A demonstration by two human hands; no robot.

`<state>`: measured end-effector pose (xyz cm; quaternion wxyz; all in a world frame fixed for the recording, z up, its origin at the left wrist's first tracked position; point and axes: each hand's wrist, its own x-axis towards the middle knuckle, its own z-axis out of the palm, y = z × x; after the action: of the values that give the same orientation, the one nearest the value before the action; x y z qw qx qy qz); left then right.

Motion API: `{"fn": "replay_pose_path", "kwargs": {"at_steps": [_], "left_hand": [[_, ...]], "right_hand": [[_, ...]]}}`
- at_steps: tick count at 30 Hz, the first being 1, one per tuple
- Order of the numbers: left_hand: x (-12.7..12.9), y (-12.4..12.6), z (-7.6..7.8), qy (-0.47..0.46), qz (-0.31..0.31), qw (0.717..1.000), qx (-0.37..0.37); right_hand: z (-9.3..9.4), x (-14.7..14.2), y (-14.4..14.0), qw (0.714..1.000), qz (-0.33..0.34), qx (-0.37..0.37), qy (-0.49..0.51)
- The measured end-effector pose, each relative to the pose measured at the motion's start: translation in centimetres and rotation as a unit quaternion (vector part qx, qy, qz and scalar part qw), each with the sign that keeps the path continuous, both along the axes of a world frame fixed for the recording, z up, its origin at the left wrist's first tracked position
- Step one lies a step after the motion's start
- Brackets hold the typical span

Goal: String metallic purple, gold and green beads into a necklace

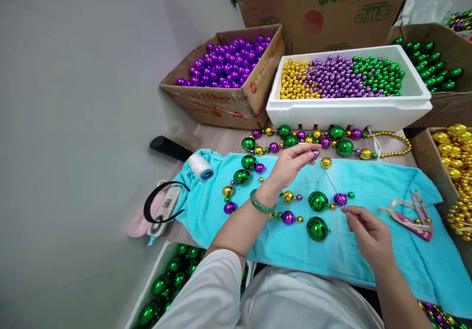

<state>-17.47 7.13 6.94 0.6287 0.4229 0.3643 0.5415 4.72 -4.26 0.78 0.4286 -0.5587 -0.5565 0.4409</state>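
Note:
My left hand (pixel 291 164), with a green bangle (pixel 262 202) on the wrist, pinches a small purple bead (pixel 315 155) above the turquoise towel (pixel 280 243). A long thin beading needle (pixel 332 183) slants from that bead down to my right hand (pixel 370 235), whose thumb and forefinger are closed on its lower end. Under the needle lie a shiny purple ball (pixel 340 199), a large green ball (pixel 317 201) and another green ball (pixel 317 228). A gold ball (pixel 326 162) rests just right of my left fingertips. Strung beads curve on the towel left of my forearm.
Behind the towel lies a finished-looking bead necklace (pixel 344 147). A white foam box (pixel 350 105) holds gold, purple and green beads. A carton (pixel 214 103) of purple balls stands left of it. Pliers (pixel 420 205), a pink-handled cutter (pixel 413 225) and a thread spool (pixel 201 165) rest on the towel.

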Motion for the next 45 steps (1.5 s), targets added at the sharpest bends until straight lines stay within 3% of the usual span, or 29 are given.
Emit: {"fn": "replay_pose_path", "kwargs": {"at_steps": [5, 8, 10, 12, 14, 15, 17, 20, 23, 25, 28, 32, 45], "left_hand": [[-0.1, 0.5, -0.3, 0.050, -0.069, 0.995, 0.060], [0.7, 1.6, -2.1, 0.140, -0.065, 0.986, 0.064], [1.9, 2.7, -4.0, 0.274, -0.043, 0.957, 0.083], [3.3, 3.8, -6.1, 0.404, -0.059, 0.906, 0.107], [4.7, 4.6, -7.9, 0.470, -0.082, 0.871, 0.118], [5.3, 4.9, -8.5, 0.479, -0.085, 0.866, 0.118], [6.1, 5.3, -9.1, 0.461, -0.074, 0.878, 0.108], [6.3, 5.5, -8.5, 0.373, -0.045, 0.925, 0.051], [5.7, 5.4, -6.6, 0.179, -0.060, 0.973, -0.133], [5.1, 5.1, -5.1, 0.020, -0.095, 0.964, -0.248], [4.4, 4.3, -3.1, -0.119, -0.110, 0.941, -0.297], [3.9, 3.4, -2.0, -0.163, -0.090, 0.934, -0.306], [4.2, 2.6, -1.6, -0.181, -0.032, 0.938, -0.294]], "right_hand": [[-0.5, 0.2, 0.2, 1.000, -0.009, -0.016, 0.001], [-1.0, 0.4, 0.2, 0.999, -0.031, -0.028, 0.026], [-1.2, 0.5, 0.2, 0.998, -0.046, -0.030, 0.043], [-1.4, 0.7, 0.2, 0.997, -0.055, -0.028, 0.055], [-1.5, 1.0, 0.2, 0.996, -0.062, -0.030, 0.060], [-1.6, 1.2, 0.2, 0.996, -0.064, -0.032, 0.059], [-1.7, 1.5, 0.2, 0.995, -0.073, -0.038, 0.054], [-2.0, 1.8, 0.1, 0.994, -0.085, -0.044, 0.047], [-2.2, 1.9, -0.1, 0.994, -0.082, -0.054, 0.047], [-2.2, 1.8, -0.1, 0.995, -0.072, -0.059, 0.045], [-2.1, 1.5, 0.0, 0.996, -0.060, -0.056, 0.036], [-2.0, 1.1, 0.3, 0.997, -0.058, -0.042, 0.021], [-2.3, 1.0, 0.1, 0.999, -0.044, -0.030, -0.013]]}}
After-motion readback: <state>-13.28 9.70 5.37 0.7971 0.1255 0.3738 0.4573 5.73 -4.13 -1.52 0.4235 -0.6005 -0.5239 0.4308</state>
